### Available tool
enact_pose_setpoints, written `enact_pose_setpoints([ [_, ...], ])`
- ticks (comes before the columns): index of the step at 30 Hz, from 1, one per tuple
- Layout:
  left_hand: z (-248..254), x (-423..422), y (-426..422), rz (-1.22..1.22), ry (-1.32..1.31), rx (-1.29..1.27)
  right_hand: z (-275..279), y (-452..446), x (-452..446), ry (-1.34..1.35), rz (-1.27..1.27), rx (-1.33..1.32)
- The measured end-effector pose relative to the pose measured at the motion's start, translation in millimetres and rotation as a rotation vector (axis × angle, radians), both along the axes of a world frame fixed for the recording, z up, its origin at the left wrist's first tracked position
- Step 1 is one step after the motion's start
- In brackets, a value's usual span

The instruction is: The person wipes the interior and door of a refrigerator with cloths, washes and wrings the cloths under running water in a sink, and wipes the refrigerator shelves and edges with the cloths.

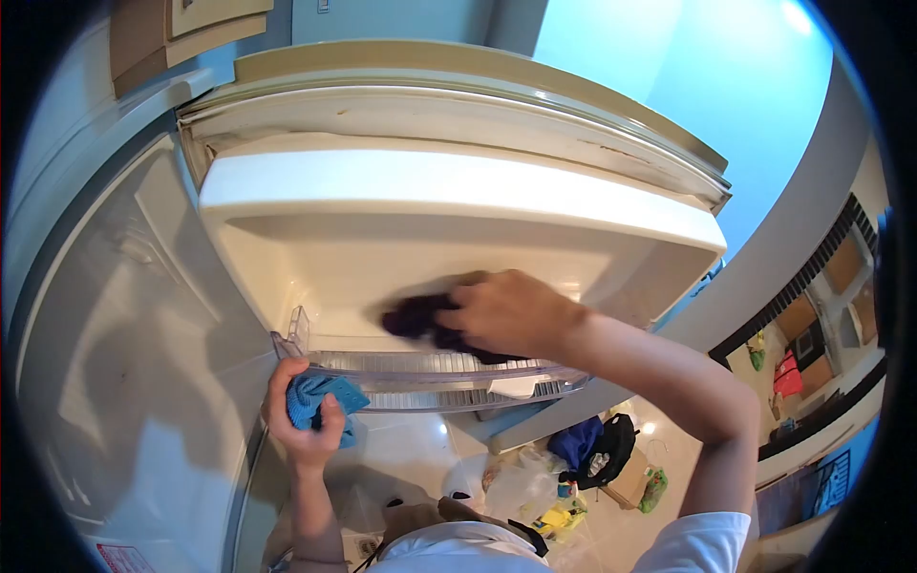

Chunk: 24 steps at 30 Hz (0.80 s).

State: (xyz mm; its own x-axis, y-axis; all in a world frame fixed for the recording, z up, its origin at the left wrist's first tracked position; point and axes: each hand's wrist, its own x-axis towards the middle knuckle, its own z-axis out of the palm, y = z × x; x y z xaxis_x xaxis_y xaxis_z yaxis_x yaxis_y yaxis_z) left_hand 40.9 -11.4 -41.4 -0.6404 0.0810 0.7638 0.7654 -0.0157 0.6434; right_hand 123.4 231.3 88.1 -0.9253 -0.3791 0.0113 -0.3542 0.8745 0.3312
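Note:
My right hand [523, 315] is closed on a dark purple cloth [417, 317], which is pressed to the cream inner wall of the open fridge door [368, 263]. Hand and cloth are slightly blurred. Down at the left, my left hand [304, 420] grips a folded blue cloth [315, 399] beside the left end of a clear plastic door shelf [439, 371]. Whether the left fingers also touch the shelf's corner I cannot tell. Part of the dark cloth hangs just above the shelf's edge, below my right hand.
The fridge interior [115, 315] lies to the left. On the tiled floor below are plastic bags [525, 487], a black bag [611, 447], a yellow packet [559, 519] and a cardboard piece [630, 480]. A mirror [812, 334] stands at the right.

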Motion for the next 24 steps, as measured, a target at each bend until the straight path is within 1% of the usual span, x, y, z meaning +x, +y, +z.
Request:
enact_pose_setpoints([
  [2, 2, 0, 0, 0.004, 0.034, -0.015, 6, 31, 33, -0.036, -0.16, 0.012],
  [3, 2, 2, 0, 0.014, 0.066, -0.033, 13, 43, 49, -0.13, -0.32, 0.098],
  [4, 3, 7, 0, 0.02, 0.069, -0.026, 21, 55, 65, -0.163, -0.453, 0.115],
  [6, 5, 12, 0, -0.004, 0.023, -0.044, 37, 70, 98, 0.027, -0.468, -0.214],
  [7, 5, 12, 2, -0.003, 0.028, -0.032, 43, 65, 104, 0.035, -0.466, -0.203],
  [9, 1, 11, 6, 0.029, 0.057, -0.002, 49, 57, 117, 0.37, -0.463, -0.755],
  [10, 2, 12, 8, 0.042, 0.066, -0.003, 42, 55, 116, 0.569, -0.376, -0.712],
  [11, 2, 13, 10, 0.045, 0.064, 0.001, 38, 54, 110, 0.568, -0.373, -0.708],
  [13, 0, 14, 9, 0.03, 0.031, -0.001, 27, 43, 93, 0.848, -0.225, -0.564],
  [15, -2, 12, 1, -0.007, -0.006, -0.028, 21, 26, 66, 0.93, -0.147, -0.479],
  [16, -3, 12, 0, -0.047, -0.051, -0.054, 18, 20, 49, 0.949, -0.014, -0.449],
  [17, -2, 13, 2, -0.057, -0.046, -0.056, 14, 14, 32, 0.982, 0.109, -0.31],
  [18, 0, 13, 3, -0.046, -0.052, -0.02, 9, 5, 17, 0.958, 0.123, -0.237],
  [20, 2, 15, 8, -0.054, -0.054, 0.01, 2, -23, -5, 0.948, 0.153, -0.261],
  [21, 2, 15, 8, -0.042, -0.031, -0.001, 3, -31, -9, 0.856, 0.22, -0.302],
  [23, 3, 14, 8, -0.043, -0.005, -0.025, 1, -33, -6, 0.837, 0.195, -0.268],
  [24, 2, 13, 8, -0.036, 0.002, -0.013, -1, -25, 0, 0.862, 0.133, -0.341],
])
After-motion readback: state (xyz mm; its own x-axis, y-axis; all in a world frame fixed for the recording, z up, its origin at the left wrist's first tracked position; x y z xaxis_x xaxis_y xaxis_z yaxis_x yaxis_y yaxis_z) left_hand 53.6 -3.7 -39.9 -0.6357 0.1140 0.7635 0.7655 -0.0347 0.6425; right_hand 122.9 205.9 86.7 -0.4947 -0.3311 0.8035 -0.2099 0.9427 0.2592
